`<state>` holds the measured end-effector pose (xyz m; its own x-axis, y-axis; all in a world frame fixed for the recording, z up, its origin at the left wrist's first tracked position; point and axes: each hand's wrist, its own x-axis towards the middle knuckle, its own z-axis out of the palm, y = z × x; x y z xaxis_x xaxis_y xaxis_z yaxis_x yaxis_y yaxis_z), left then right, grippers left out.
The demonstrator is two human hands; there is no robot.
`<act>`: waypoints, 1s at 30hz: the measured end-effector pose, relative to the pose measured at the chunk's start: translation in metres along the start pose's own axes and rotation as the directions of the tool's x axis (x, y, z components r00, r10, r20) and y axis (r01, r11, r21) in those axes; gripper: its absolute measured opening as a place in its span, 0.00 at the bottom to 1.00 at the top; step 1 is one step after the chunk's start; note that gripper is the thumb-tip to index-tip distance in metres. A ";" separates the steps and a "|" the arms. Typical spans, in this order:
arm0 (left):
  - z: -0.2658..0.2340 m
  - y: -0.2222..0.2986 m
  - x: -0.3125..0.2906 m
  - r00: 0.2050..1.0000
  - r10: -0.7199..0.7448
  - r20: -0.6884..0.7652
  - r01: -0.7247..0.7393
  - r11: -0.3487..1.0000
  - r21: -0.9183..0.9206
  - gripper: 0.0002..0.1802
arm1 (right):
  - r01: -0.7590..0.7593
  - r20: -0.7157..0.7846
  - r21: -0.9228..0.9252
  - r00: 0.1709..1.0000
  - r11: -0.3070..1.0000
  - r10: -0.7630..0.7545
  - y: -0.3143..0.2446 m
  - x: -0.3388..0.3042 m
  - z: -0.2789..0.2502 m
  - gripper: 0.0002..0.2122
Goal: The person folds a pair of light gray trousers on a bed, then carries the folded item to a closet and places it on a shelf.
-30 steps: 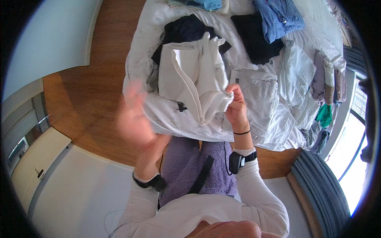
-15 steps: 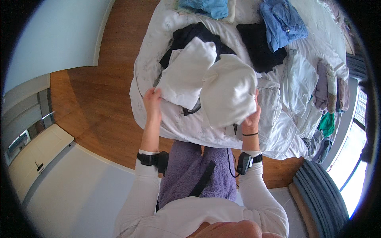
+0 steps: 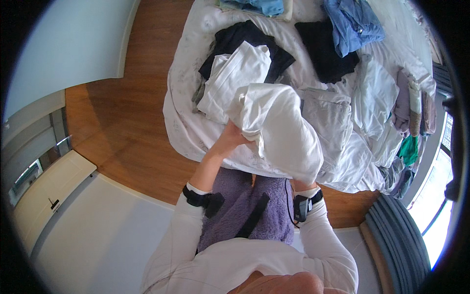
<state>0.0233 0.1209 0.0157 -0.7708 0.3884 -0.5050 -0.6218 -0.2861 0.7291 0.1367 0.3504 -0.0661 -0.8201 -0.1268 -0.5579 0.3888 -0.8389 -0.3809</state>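
Note:
A white cloth garment [image 3: 281,127] is lifted above the near edge of the bed, creased and partly folded over. My left hand [image 3: 236,137] is closed on its left side, by a folded edge. My right hand is covered by the garment's lower right end; only the wrist [image 3: 303,186] shows, so its fingers are hidden. Just beyond my left hand, a folded white garment [image 3: 235,78] lies on the bed, partly on top of a black garment [image 3: 245,34].
The bed [image 3: 188,132] has a white patterned sheet. Right of my hands lie light grey trousers [image 3: 328,110] and a pale shirt [image 3: 374,95]. Farther off are a black garment [image 3: 325,49], a blue denim garment [image 3: 355,24] and blue folded clothes [image 3: 259,6]. Rolled clothes [image 3: 415,108] line the right edge.
My left hand has moved right, from beside the folded white garment to the held one. My right hand has come nearer to me and gone under the cloth, which now slants down toward it.

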 end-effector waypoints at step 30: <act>0.110 -0.189 0.078 0.991 0.099 -0.091 0.005 0.647 0.762 0.32 | -0.340 -0.162 -0.938 0.612 -0.072 -0.774 -0.116 -0.019 -0.077 0.43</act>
<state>0.0964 0.3020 -0.1106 -0.8379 0.2770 -0.4703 -0.3010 0.4844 0.8215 0.1393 0.4910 -0.0683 -0.7349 0.6574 -0.1665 0.6442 0.6000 -0.4743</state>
